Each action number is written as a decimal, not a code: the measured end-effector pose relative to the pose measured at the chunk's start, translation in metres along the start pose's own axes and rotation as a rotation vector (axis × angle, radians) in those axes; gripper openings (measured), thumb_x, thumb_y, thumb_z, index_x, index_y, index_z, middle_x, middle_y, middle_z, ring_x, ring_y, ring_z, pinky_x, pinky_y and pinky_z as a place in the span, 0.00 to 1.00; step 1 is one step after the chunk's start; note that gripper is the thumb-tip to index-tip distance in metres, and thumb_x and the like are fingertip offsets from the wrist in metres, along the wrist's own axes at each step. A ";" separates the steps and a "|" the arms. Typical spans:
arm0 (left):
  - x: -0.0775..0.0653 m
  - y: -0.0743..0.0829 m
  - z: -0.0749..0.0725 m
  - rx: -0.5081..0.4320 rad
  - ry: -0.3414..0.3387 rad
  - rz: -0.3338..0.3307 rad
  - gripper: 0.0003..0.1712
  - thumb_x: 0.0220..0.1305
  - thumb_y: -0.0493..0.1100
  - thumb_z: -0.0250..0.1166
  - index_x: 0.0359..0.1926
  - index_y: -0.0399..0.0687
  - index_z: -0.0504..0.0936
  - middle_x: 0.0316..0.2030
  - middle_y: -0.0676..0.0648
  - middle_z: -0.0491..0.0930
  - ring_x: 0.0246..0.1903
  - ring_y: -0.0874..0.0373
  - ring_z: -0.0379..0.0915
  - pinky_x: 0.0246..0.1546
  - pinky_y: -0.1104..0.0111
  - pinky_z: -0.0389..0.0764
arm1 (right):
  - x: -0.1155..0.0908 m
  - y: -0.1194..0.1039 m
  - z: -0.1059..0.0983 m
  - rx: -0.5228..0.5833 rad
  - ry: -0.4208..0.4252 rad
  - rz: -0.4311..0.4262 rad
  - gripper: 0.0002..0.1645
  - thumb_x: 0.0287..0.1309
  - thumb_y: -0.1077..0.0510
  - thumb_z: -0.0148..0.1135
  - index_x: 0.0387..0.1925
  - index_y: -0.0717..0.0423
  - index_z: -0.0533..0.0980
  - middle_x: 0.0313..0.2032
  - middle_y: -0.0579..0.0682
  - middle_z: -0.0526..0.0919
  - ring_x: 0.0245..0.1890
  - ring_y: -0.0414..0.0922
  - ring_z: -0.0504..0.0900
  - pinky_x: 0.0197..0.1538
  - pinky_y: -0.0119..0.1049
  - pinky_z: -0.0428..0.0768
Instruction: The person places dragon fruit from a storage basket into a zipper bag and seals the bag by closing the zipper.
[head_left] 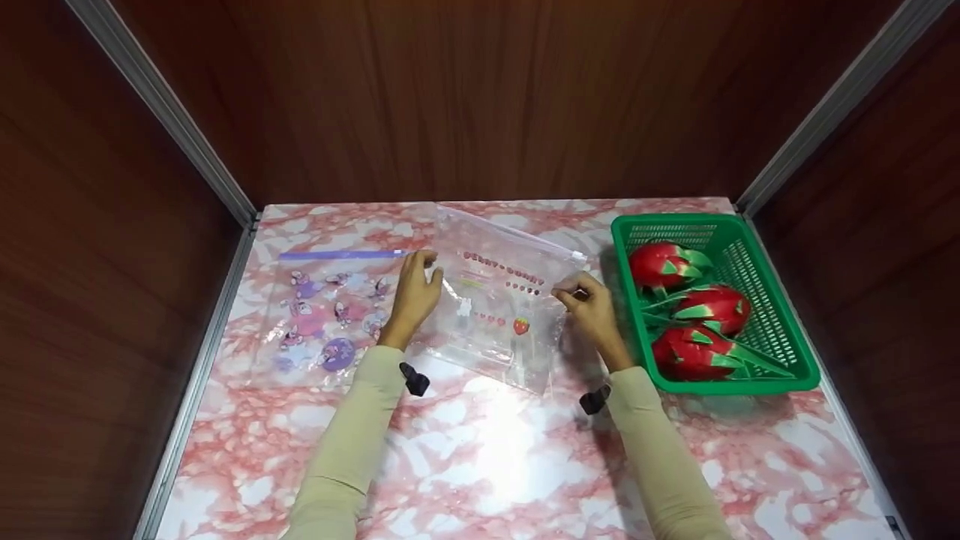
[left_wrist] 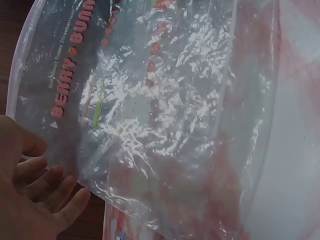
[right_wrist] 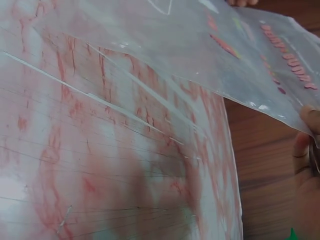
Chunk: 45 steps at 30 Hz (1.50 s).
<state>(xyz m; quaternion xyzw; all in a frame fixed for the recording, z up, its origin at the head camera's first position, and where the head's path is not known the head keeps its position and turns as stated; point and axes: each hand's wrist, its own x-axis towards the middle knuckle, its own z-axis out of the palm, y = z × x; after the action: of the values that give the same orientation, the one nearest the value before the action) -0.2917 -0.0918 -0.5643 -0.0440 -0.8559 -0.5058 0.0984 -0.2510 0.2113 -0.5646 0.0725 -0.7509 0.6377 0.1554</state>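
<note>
The right hand (head_left: 589, 304) has its thumb and fingers clamped on the side edge of a clear zip bag (head_left: 495, 300) lettered "BERRY BUNNY", while the fingers of the left hand (head_left: 416, 292) are apart, loosely bent beside the bag's opposite edge; whether their tips touch the film cannot be told. The bag thus spans the space between the two sets of fingers, its pale pink zip strip (head_left: 510, 232) running beyond them on the far side and its strawberry print (head_left: 520, 325) nearer the body than the right fingers. To the left of the left fingers, a clear bag with cartoon prints (head_left: 319, 319) lies flat on the pink-and-white marbled surface (head_left: 450, 457), its purple zip strip (head_left: 337, 256) ending just beside those fingers. To the right of the right fingers stands a green plastic basket (head_left: 735, 387) holding three red dragon fruits (head_left: 694, 354) with green scales. Behind the fingers, toward the body, a black wrist camera (head_left: 414, 379) sits at each light-coloured sleeve (head_left: 337, 450).
</note>
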 end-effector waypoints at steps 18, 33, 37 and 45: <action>0.015 0.068 0.026 -0.225 -0.094 -0.167 0.16 0.82 0.47 0.52 0.50 0.39 0.79 0.47 0.33 0.86 0.46 0.37 0.88 0.38 0.64 0.87 | -0.005 -0.010 0.008 -0.032 0.023 -0.037 0.04 0.57 0.80 0.68 0.31 0.79 0.78 0.32 0.71 0.79 0.33 0.38 0.77 0.40 0.27 0.77; 0.017 0.074 0.033 -0.204 -0.054 -0.272 0.19 0.79 0.56 0.55 0.42 0.44 0.78 0.37 0.40 0.90 0.37 0.41 0.90 0.34 0.57 0.90 | -0.010 -0.005 0.012 0.003 0.016 -0.021 0.05 0.56 0.81 0.69 0.30 0.77 0.79 0.31 0.55 0.79 0.36 0.39 0.78 0.41 0.23 0.80; 0.018 0.073 0.034 -0.247 -0.060 -0.264 0.11 0.77 0.47 0.56 0.40 0.44 0.75 0.38 0.36 0.90 0.33 0.48 0.90 0.28 0.68 0.87 | -0.010 0.004 0.013 -0.034 0.033 -0.021 0.08 0.56 0.80 0.69 0.28 0.78 0.76 0.30 0.62 0.76 0.33 0.38 0.74 0.37 0.24 0.75; 0.019 0.072 0.033 -0.267 -0.082 -0.166 0.01 0.74 0.36 0.57 0.43 0.43 0.72 0.37 0.38 0.92 0.28 0.57 0.88 0.36 0.58 0.91 | -0.011 0.030 0.017 -0.060 0.024 0.038 0.07 0.58 0.75 0.72 0.35 0.72 0.79 0.31 0.55 0.78 0.27 0.38 0.73 0.31 0.22 0.71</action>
<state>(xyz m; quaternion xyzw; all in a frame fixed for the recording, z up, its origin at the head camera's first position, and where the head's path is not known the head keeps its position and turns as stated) -0.3017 -0.0281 -0.5141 -0.0066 -0.7849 -0.6194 0.0145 -0.2526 0.1991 -0.5988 0.0459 -0.7691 0.6185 0.1544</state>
